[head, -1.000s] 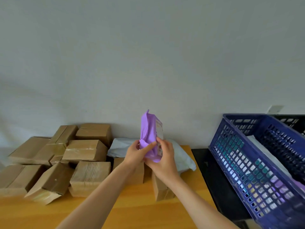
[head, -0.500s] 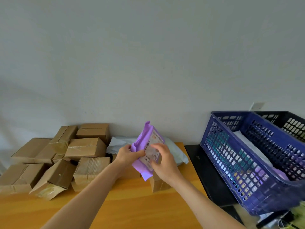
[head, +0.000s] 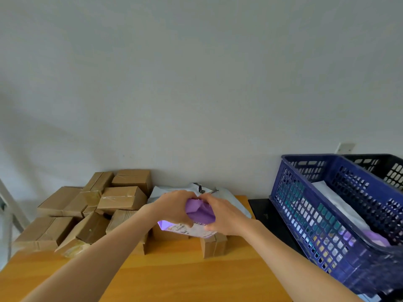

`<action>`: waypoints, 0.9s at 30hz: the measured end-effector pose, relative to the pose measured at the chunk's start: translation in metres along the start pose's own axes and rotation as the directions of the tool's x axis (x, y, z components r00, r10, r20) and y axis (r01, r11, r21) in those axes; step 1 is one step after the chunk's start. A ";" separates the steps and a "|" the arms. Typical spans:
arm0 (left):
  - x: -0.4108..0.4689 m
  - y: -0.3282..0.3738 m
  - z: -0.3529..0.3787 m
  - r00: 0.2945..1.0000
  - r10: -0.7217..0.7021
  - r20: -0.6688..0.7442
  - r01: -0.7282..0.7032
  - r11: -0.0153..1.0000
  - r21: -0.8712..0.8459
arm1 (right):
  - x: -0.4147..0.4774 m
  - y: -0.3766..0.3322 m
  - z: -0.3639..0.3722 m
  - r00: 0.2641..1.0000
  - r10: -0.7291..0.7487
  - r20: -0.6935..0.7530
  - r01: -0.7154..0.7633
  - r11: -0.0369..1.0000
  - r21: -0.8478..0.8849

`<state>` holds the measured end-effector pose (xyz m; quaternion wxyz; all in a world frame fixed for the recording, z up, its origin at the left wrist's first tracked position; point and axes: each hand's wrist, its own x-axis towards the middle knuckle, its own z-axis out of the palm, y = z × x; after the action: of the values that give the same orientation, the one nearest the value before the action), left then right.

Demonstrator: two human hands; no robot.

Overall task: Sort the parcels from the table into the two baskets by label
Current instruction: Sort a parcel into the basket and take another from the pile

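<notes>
Left hand [head: 174, 209] and right hand [head: 224, 216] each curl round the purple parcel [head: 199, 211], its label [head: 192, 229] turned toward the camera, presumably for reading. The parcel is held well left of the blue basket [head: 309, 157], not yet in it.

brown cardboard boxes [head: 122, 199] on wooden table [head: 185, 280], left | blue plastic basket [head: 305, 214] right | black plastic basket [head: 390, 171] behind it
</notes>
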<state>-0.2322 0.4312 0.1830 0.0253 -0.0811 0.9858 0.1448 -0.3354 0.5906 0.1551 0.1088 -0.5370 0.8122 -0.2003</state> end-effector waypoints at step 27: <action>-0.014 0.006 0.024 0.936 -0.346 -0.070 0.002 0.205 -0.979 | -0.011 0.011 -0.015 0.918 0.350 -0.188 0.023 0.424 0.905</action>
<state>-0.2191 0.4459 0.1627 -0.1510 -0.2098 0.6572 0.7080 -0.3456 0.6076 0.1636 0.2489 -0.2697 0.6370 -0.6779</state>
